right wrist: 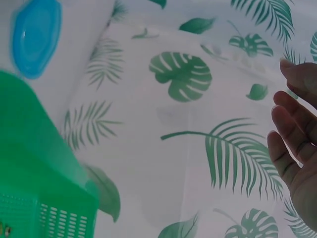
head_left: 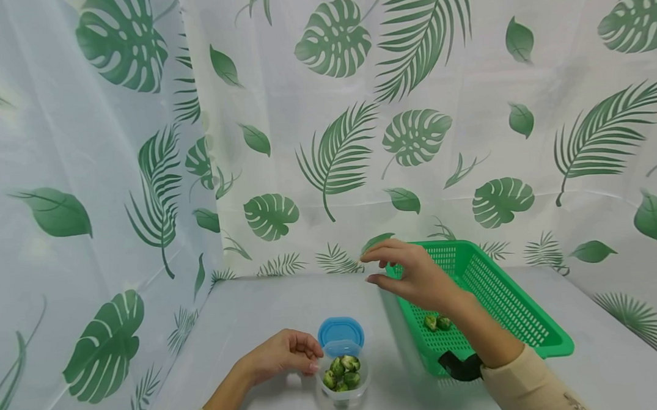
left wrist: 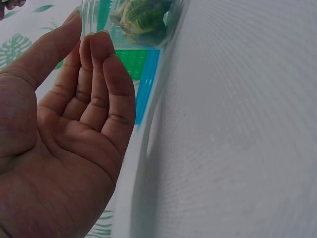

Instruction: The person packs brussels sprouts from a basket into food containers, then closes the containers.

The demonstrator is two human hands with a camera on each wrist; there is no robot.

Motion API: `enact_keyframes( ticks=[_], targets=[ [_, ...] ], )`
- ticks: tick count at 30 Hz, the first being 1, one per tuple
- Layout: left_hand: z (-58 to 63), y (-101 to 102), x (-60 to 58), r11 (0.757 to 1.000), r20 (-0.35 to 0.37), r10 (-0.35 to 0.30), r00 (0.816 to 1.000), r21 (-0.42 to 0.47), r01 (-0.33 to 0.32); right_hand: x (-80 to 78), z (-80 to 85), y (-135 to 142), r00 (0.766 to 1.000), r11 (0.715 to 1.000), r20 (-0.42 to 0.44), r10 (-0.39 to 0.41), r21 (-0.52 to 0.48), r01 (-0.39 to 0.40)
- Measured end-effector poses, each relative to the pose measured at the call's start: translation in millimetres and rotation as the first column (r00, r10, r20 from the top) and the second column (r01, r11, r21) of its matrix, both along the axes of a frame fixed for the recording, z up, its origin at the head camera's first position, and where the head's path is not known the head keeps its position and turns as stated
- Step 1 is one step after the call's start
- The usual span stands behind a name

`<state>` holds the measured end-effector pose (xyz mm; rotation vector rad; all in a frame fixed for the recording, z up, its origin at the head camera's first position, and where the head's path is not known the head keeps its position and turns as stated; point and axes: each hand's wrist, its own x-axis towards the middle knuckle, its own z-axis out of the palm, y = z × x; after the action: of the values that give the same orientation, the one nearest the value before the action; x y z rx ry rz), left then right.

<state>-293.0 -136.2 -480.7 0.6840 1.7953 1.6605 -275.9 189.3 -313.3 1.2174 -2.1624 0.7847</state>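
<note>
In the head view, a small clear plastic container [head_left: 364,387] stands on the table, holding several green Brussels sprouts [head_left: 342,373]. My left hand [head_left: 287,355] pinches its left edge; the left wrist view shows thumb and fingertips [left wrist: 101,42] at the clear wall. Raised at the left rear of a green plastic basket [head_left: 522,303], my right hand [head_left: 414,277] has its thumb and fingers apart. Nothing shows between those fingers [right wrist: 285,121] in the right wrist view. A few sprouts [head_left: 437,322] lie on the basket's floor, partly hidden by the right forearm.
Just behind the container lies a blue lid [head_left: 339,332]. A white cloth covers the table [head_left: 278,305]. White sheets with green leaf prints [head_left: 283,170] hang at the back and along the left side.
</note>
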Motion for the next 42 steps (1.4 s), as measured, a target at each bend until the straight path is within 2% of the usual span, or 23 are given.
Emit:
enact_keyframes(
  ticks=[11,16,26,31,42],
  targets=[
    [0.2,-0.1,-0.2,1.0,0.0,-0.01,1.0,-0.004,0.01,-14.9,6.0,21.5,0.999,0.999,-0.02,-0.045,-0.013,0.045],
    [0.4,-0.4,0.7,1.0,0.005,0.002,1.0,0.004,-0.002,-24.7,1.9,31.5,0.997,0.998,0.031,-0.064,-0.005,0.065],
    [2.3,-0.1,1.7,1.0,0.005,0.005,1.0,0.002,-0.005,-43.9,-7.5,52.1,0.981,0.988,0.121,-0.154,0.041,0.15],
    [1.8,0.0,1.5,1.0,0.004,0.002,1.0,0.0,-0.002,-49.9,-9.6,57.9,0.964,0.98,0.177,-0.2,0.059,0.192],
    [2.6,0.5,2.2,1.0,-0.001,0.008,1.0,-0.007,-0.008,-66.3,-22.8,71.3,0.932,0.971,0.273,-0.238,0.072,0.227]
  ],
)
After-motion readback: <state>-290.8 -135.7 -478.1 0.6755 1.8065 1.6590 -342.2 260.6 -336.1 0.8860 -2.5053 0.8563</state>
